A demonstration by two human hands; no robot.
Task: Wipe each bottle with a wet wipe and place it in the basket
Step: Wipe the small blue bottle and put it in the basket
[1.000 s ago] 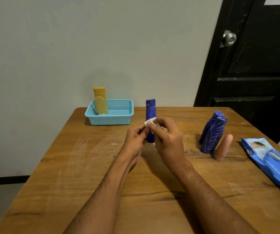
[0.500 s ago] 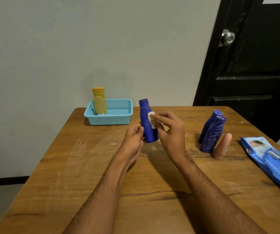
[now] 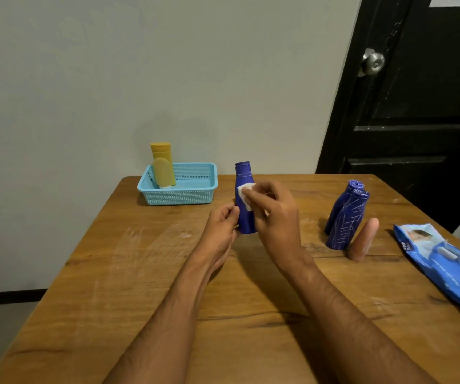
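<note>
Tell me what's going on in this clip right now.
A person is cleaning bottles at a wooden table. The left hand holds a blue bottle upright while the right hand presses a white wet wipe against it. Two yellow bottles stand in the basket; two blue bottles and a peach one wait beside the wipe pack.

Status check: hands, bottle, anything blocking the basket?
Left hand grips blue bottle low; right hand presses wet wipe on its shoulder. Bottle upright, off the table. Basket holds two yellow bottles; path clear.
</note>
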